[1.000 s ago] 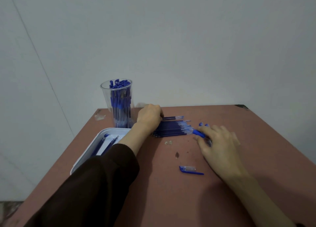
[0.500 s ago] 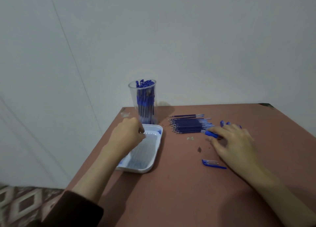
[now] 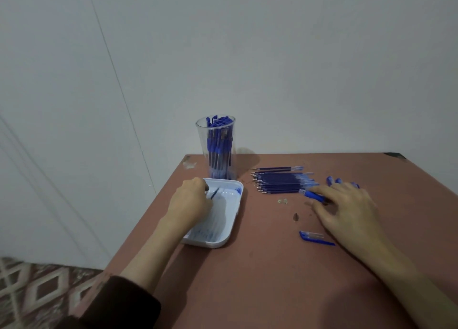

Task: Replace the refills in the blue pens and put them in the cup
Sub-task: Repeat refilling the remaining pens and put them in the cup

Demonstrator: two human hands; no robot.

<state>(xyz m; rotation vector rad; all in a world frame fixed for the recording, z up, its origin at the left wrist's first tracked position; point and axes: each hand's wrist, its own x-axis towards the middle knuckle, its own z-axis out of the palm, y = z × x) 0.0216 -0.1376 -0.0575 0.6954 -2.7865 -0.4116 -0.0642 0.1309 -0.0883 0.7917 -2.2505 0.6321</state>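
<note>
Left hand over white tray at left edge of bench, pinching a thin refill. Right hand pinches blue pen, touching the refill row. Cup of pens stands upright in the back-left corner.

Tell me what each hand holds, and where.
Left hand pinches a thin refill by one end, over the tray; right hand pinches a blue pen by its barrel.

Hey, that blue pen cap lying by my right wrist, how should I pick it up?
Pinch the pen cap across its barrel from above, finger and thumb on its long sides: it lies flat on the table, clip trailing right.
</note>
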